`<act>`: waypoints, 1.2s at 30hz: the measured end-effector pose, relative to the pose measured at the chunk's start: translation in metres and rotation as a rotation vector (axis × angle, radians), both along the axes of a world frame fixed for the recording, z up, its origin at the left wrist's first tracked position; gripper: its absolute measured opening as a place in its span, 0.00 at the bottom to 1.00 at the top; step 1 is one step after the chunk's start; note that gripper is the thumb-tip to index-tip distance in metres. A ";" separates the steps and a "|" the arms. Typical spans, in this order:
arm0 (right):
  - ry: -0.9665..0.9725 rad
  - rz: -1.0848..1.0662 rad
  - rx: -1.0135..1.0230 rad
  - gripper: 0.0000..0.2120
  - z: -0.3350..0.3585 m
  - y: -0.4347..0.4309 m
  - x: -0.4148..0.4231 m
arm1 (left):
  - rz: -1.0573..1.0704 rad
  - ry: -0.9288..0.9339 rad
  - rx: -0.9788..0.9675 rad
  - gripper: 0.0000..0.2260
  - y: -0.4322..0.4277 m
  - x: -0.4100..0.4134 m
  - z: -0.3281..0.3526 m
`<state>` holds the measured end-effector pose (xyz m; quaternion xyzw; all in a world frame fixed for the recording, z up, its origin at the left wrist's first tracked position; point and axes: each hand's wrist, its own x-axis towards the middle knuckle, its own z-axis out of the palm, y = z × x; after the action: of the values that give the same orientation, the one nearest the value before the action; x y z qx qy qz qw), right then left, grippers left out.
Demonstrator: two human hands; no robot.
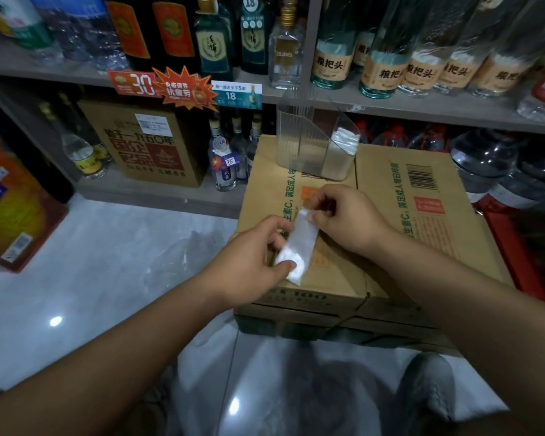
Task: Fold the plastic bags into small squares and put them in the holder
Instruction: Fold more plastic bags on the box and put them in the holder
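On the box (387,190) the left hand (249,262) pinches the 6 o'clock end of the bag (300,242), a narrow strip, and the right hand (343,215) pinches its 12 o'clock end; folding seems midway, and next it needs short cross folds before the holder (302,143) at 12 o'clock.

Shelf bottles (381,58), necks past the top edge

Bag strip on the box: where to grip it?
Pinch the far short end of the bag strip, from above on the right, as the right hand does. It lies flat and narrow on the cardboard box, and the left hand holds its near end.
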<state>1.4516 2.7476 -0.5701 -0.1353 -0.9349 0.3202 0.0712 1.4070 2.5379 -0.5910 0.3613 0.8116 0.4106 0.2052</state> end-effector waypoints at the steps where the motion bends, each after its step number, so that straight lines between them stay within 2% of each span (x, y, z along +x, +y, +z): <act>1: -0.006 0.010 0.015 0.02 0.000 0.000 0.000 | -0.005 0.030 -0.008 0.20 -0.002 -0.002 0.002; 10: -0.048 -0.041 0.130 0.09 -0.005 0.007 0.020 | -0.136 0.517 -0.132 0.13 -0.023 -0.008 -0.001; 12: -0.038 -0.061 0.144 0.10 -0.006 0.010 0.024 | -0.160 0.573 -0.148 0.11 -0.027 -0.006 -0.003; 16: -0.031 -0.076 0.186 0.09 -0.008 0.014 0.030 | -0.183 0.513 -0.122 0.13 -0.030 -0.009 -0.004; 19: 0.079 -0.073 0.212 0.06 -0.002 0.005 0.037 | -0.185 0.460 -0.114 0.15 -0.030 -0.010 -0.003; 22: 0.103 0.150 0.225 0.05 0.006 -0.012 0.049 | -0.183 0.455 -0.098 0.16 -0.029 -0.010 -0.004; 25: 0.012 0.348 0.207 0.14 0.004 -0.023 0.060 | -0.175 0.457 -0.095 0.16 -0.028 -0.010 -0.005; 29: -0.044 0.415 0.238 0.25 -0.004 -0.023 0.066 | -0.152 0.456 -0.081 0.15 -0.026 -0.008 -0.004; 36: 0.027 0.372 0.286 0.21 -0.011 -0.025 0.070 | -0.146 0.420 -0.073 0.15 -0.023 -0.006 -0.004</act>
<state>1.5211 2.7222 -0.5809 0.0549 -0.9785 0.1941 0.0419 1.4012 2.5145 -0.5947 0.4889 0.8226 0.2807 0.0738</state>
